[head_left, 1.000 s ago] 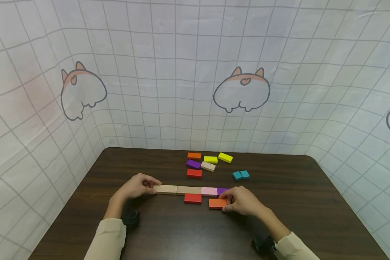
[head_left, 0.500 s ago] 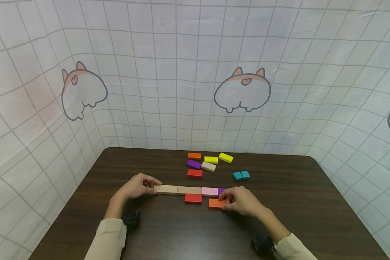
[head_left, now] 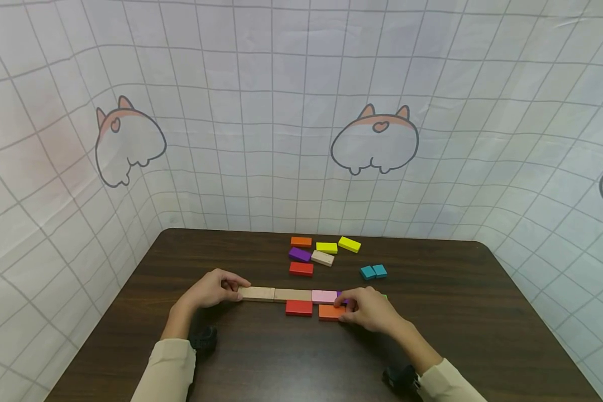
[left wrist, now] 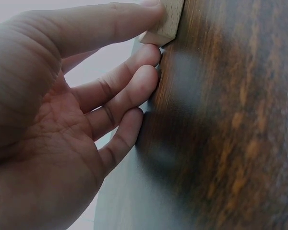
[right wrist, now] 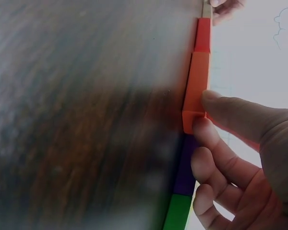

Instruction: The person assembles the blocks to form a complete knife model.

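Under right hand (head_left: 369, 311), purple block (head_left: 343, 297) mostly hidden.

The right hand (head_left: 369, 310) hides most of the purple block (head_left: 339, 294) and green block (head_left: 384, 297).

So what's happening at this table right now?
A person is laying coloured blocks flat in rows on a dark table. The left hand steadies the end of a plain wood block that starts the back row. The right hand pinches an orange block beside a red block in the front row. Spare blocks lie further back.
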Action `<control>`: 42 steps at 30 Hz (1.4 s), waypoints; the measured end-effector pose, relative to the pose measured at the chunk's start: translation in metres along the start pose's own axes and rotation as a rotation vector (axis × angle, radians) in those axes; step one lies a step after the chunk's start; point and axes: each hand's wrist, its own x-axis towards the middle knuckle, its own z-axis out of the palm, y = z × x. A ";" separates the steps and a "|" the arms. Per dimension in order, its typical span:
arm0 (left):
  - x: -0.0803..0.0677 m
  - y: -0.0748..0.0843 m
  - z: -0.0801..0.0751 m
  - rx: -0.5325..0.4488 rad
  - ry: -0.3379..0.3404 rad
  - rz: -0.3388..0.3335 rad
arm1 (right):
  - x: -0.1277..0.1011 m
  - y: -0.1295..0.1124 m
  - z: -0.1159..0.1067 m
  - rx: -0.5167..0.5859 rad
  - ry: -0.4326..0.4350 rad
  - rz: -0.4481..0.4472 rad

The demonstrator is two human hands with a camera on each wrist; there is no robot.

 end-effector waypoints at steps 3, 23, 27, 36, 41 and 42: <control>0.000 0.000 0.000 0.008 0.000 -0.001 | 0.001 -0.001 0.001 -0.006 0.014 -0.004; 0.000 0.001 0.000 0.010 0.006 -0.019 | 0.012 -0.004 0.005 -0.016 0.018 -0.013; -0.001 0.002 0.000 0.003 0.002 -0.010 | 0.012 -0.004 0.005 -0.015 0.018 -0.037; -0.003 0.006 -0.001 -0.012 0.003 0.001 | 0.013 -0.004 0.004 -0.021 0.011 -0.071; -0.002 0.005 -0.001 -0.009 0.006 -0.001 | 0.013 -0.005 0.003 -0.011 -0.001 -0.073; -0.002 0.005 -0.001 -0.011 0.005 -0.001 | 0.013 -0.005 0.002 -0.009 -0.004 -0.072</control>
